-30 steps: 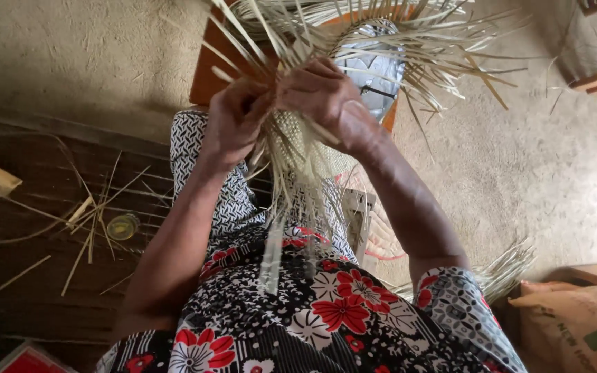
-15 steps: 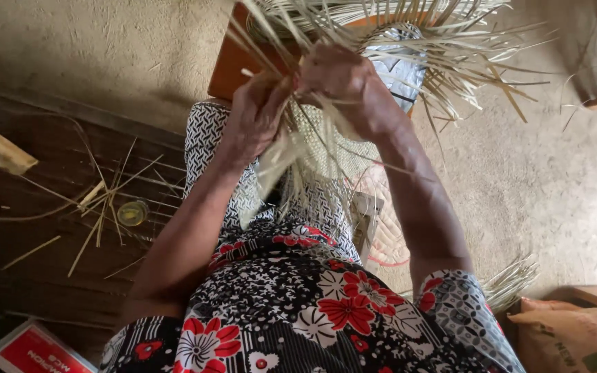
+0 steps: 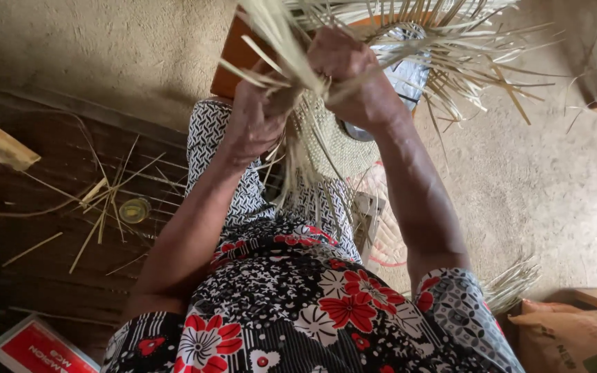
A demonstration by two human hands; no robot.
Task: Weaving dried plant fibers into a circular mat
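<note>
Left hand (image 3: 260, 124) clenched on a bundle of pale straw strips (image 3: 291, 65), raised above the lap in front of the floral dress (image 3: 298, 304). Right hand (image 3: 347, 72) closed around the same strips just beside the left, knuckles nearly touching, with loose ends fanning outward and a woven mat section (image 3: 326, 141) hanging below both fists. Scattered straw pieces (image 3: 105, 200) and a small round lid (image 3: 135, 209) on the dark wooden floor (image 3: 43, 276) to the left.

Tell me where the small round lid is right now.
In the head view, the lid lies on the dark floor at left, among loose straw strips, left of the left hand's forearm.
</note>
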